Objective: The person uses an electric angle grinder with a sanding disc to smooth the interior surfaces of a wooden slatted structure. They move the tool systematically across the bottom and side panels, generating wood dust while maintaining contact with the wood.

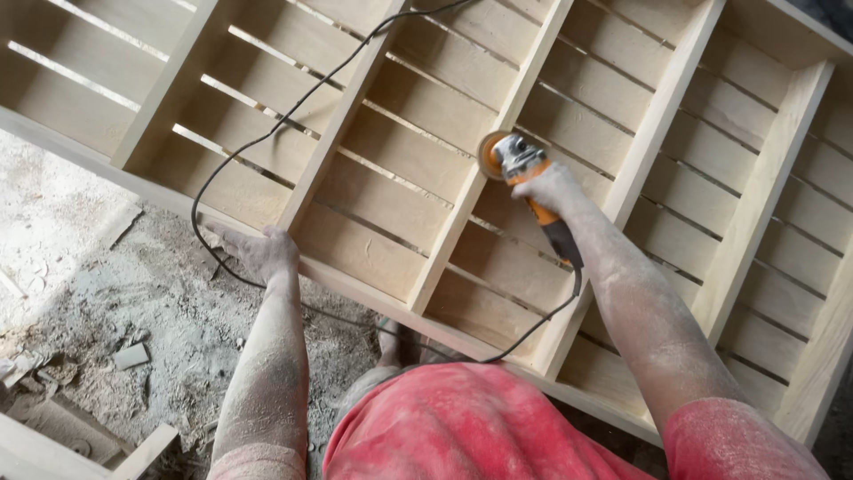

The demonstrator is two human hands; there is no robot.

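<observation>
Head view: the right hand (549, 185) is wrapped around an orange angle grinder (526, 182), its disc (488, 156) set against a cross rail (484, 169) of the slatted wooden frame (400, 169) near 12 o'clock. The left hand (267, 252) grips the frame's near edge at 9 o'clock (apparently steadying it). The black cord (267, 133) loops across the slats towards 11 o'clock, away from the disc.

The floor (107, 293) at the near left is grey and thick with sawdust and wood shavings. A small flat grey offcut (131, 356) lies on it among the dust. At the near left corner sit pale timber pieces (53, 449), one short board angled up toward the right. The far left of the floor looks paler, caked with white dust.
</observation>
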